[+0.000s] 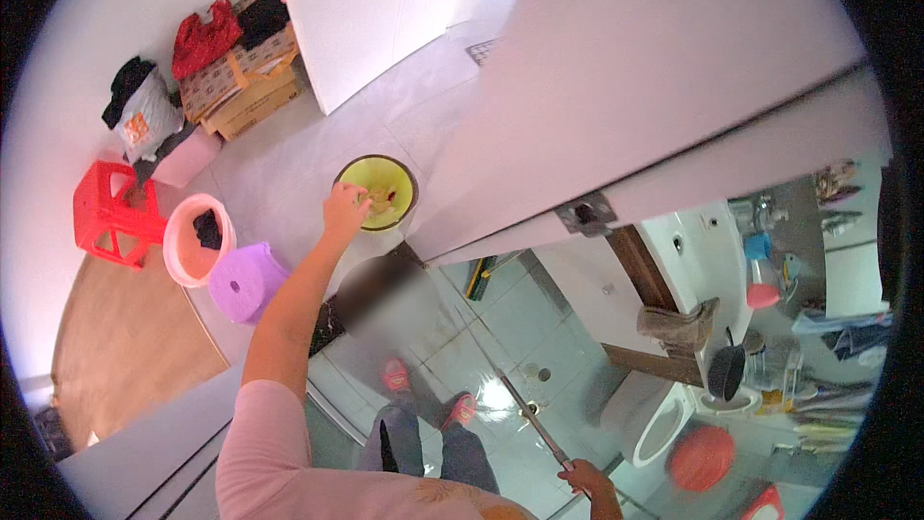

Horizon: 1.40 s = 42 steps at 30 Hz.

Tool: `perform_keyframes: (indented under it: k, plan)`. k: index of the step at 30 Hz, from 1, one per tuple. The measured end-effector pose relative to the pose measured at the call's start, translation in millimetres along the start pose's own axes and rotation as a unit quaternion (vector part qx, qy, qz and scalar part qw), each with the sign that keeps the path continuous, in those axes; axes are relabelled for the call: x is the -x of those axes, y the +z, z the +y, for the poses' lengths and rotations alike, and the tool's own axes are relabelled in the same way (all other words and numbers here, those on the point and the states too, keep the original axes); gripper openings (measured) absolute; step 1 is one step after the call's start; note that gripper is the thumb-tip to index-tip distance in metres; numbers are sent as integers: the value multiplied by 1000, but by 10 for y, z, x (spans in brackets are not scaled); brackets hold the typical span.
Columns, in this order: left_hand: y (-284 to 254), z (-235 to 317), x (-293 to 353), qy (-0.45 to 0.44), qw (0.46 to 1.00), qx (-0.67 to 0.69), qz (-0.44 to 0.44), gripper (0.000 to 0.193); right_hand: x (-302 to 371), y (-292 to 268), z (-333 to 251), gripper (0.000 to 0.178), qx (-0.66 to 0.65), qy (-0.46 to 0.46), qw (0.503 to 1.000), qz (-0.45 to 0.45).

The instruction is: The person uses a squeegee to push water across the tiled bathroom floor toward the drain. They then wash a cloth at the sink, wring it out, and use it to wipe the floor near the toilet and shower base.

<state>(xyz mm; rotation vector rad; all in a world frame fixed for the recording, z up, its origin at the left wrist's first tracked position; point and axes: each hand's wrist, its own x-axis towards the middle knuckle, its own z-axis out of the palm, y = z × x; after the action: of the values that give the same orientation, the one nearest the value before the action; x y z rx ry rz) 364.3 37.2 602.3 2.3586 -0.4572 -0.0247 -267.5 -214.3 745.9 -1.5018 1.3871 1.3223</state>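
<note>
My left arm stretches out to a yellow-green waste bin (397, 173) with a dark rim, standing on the grey floor by the doorway. My left hand (345, 212) is over the bin's near left rim, its fingers bent inward above the inside. Whether they grip the rim or a small thing cannot be made out. Some pale scraps and a dark red bit lie in the bin. Low on the right, my right hand (583, 478) is wrapped round a long thin metal pole (525, 406), which slants up and left over the wet tiles. A blurred patch hides the floor below the bin.
A purple stool (246, 281), a pink bucket (183, 265) with dark cloth and a red stool (101, 221) stand at left, cardboard boxes (252, 106) beyond. The door (616, 87) edges the bin's right. A toilet (659, 433) and a sink cabinet (597, 289) are at right; a broom head (478, 279) lies between.
</note>
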Motion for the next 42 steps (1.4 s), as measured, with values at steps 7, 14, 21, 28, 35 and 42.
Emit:
perform_keyframes:
  k: [7,14,21,28,35,42]
  plan:
    - [-322,659,339,-251,807,508,-166,21,105,50,150,40,37,-52,997,49]
    - [122,794,1521,-67,932,288,-212,23,-298,-129,1234,36,47,-48,995,68]
    - [692,578,3210,4,967,190,-169,17,-245,-186,2594,31,-36,-20,995,91]
    - [407,1254,4609,-151,902,65,-399,13,-615,299,4451,31,-170,37,983,-53]
    - [391,1256,5163,-387,760,53,-519,18,-803,888,5812,10,-394,42,917,-38]
    - [1317,1463,4832,-495,646,271,-514,22,-441,1695,6590,16,-479,149,864,-39]
